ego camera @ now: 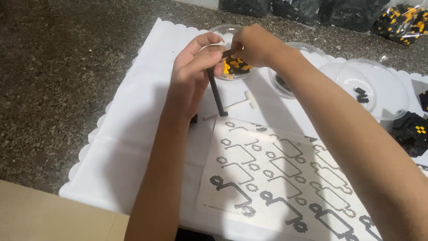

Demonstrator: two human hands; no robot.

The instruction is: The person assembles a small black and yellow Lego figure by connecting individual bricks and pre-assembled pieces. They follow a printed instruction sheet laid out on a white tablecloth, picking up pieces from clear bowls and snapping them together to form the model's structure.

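My left hand [192, 71] grips the upper part of a long thin black rod of tiny bricks [217, 96], which hangs down towards the instruction sheet [276, 174]. My right hand [255, 44] pinches the rod's top end with its fingertips, just above a clear round dish of yellow and black small bricks [236, 68]. The sheet shows several outline drawings of brick assemblies. A white plastic T-shaped tool [243, 101] lies on the white cloth [133, 134] beside the rod's lower end.
Two more clear round dishes [285, 85] [370, 89] hold a few black pieces. A black and yellow brick block [412, 131] sits at the right edge. Bags of bricks [401, 20] lie at the back. The dark speckled counter [53, 80] surrounds the cloth; a tan board [40, 214] is at bottom left.
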